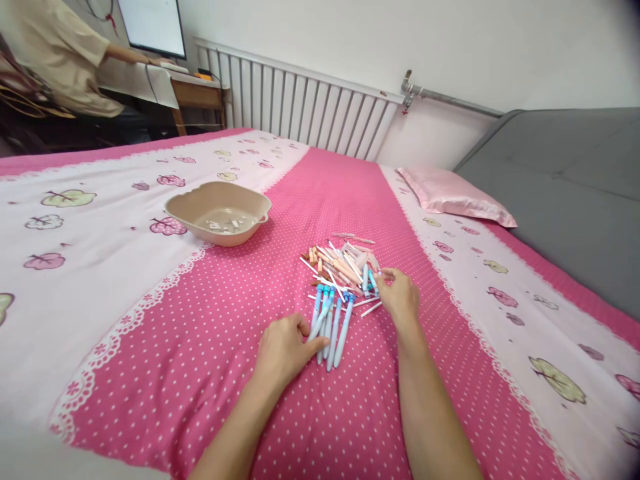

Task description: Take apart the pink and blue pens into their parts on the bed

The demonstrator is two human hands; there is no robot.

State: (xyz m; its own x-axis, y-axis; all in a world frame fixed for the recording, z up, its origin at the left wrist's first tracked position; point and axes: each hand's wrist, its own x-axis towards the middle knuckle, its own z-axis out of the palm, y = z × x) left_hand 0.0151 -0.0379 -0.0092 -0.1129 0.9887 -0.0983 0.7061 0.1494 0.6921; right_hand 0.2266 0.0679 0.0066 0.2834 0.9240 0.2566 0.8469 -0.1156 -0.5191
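Several pale blue pens [343, 333] with darker blue and teal ends lie side by side on the pink dotted bedspread. My left hand [286, 343] is at their left side, thumb and fingers closed on one slanted blue pen [321, 321] resting across the others. Behind them is a loose pile of pink and peach pens [346, 268], mixed with thin white sticks [371, 309] and brown-ended pieces [313, 255]. My right hand [400, 297] reaches the pile's right edge, fingertips pinched at another blue pen [372, 279], partly hidden by the fingers.
A beige plastic basin [220, 200] holding small white pieces stands on the bedspread [240, 293] at the left. A pink pillow [455, 193] lies against the grey headboard [565, 173]. A white radiator [300, 100] lines the wall. Another person [60, 53] sits at a desk with a monitor.
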